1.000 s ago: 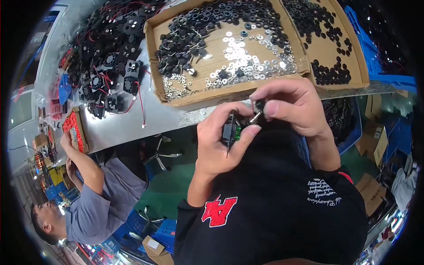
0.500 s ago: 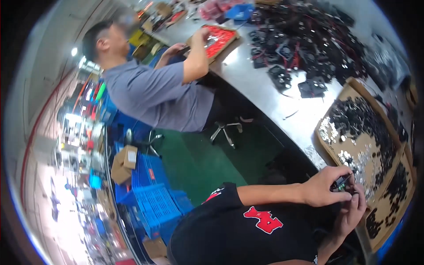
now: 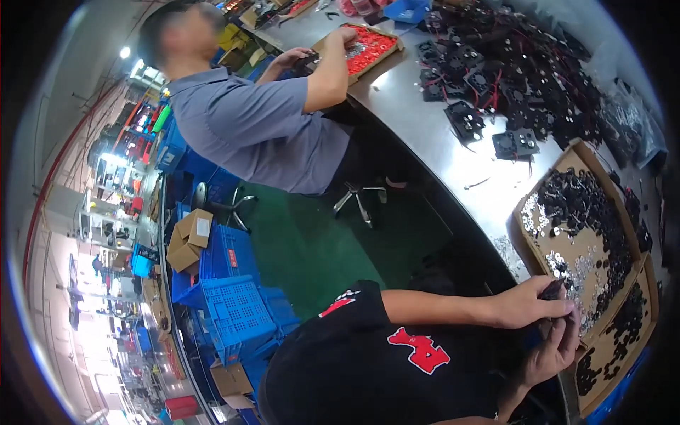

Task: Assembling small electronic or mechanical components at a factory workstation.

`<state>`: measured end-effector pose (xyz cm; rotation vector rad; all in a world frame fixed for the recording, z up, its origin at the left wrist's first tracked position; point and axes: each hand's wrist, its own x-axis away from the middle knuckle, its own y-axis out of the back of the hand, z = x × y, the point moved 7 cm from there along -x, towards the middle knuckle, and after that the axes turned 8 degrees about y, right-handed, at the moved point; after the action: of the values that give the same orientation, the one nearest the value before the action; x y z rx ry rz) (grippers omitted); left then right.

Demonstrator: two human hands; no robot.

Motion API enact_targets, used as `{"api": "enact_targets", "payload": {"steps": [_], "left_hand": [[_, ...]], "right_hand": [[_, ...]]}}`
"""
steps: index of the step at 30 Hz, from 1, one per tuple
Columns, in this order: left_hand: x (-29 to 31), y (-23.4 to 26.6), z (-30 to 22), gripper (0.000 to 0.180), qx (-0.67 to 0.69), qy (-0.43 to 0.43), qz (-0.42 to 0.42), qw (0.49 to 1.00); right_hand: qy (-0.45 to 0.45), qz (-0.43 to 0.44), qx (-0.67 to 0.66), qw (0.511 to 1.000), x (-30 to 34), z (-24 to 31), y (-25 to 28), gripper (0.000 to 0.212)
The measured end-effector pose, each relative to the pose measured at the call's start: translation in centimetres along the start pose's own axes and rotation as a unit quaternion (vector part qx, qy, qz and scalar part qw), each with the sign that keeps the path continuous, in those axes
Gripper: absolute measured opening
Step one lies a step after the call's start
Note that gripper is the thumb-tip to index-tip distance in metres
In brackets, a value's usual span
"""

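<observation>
My left grip (image 3: 528,303) pinches a black angular part (image 3: 552,288); my right grip (image 3: 549,355) curls, its hold unclear, near a tan cardboard tray (image 3: 585,229).

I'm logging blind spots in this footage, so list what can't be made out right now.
All in the head view:
- Black part: partly hidden by the left hand.
- Right hand: whether it grips anything is hidden by its own fingers and the left thumb.
- Silvery washers: too small to count.
- Co-worker's dark item: blurred, partly covered by their hand.
</observation>
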<state>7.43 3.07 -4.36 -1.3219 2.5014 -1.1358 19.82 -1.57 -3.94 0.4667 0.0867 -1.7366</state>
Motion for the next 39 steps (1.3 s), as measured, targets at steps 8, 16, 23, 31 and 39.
{"api": "enact_targets", "payload": {"steps": [8,16,23,31,39], "left_hand": [[3.0,5.3,-2.1,0.057,-0.222,-0.004,-0.198,0.955],[2.7,3.1,-2.7,0.068,-0.152,0.052,-0.096,0.982],[2.2,2.4,-2.7,0.064,-0.263,0.071,-0.093,0.958],[0.0,1.2,-2.7,0.054,-0.432,-0.022,-0.063,0.899],[-0.1,-0.5,-1.1,0.086,-0.199,0.09,-0.093,0.971]], "right_hand": [[0.025,-0.074,0.011,0.997,-3.7,3.1,-0.3,0.027],[0.004,0.067,-0.065,0.996,-4.6,3.7,-3.5,0.027],[-0.066,0.085,-0.086,0.99,-4.9,3.7,-3.2,0.028],[-0.114,0.077,-0.072,0.988,-4.9,2.4,-1.9,0.017],[-0.088,-0.003,-0.171,0.981,-2.8,1.8,-0.2,0.029]]}}
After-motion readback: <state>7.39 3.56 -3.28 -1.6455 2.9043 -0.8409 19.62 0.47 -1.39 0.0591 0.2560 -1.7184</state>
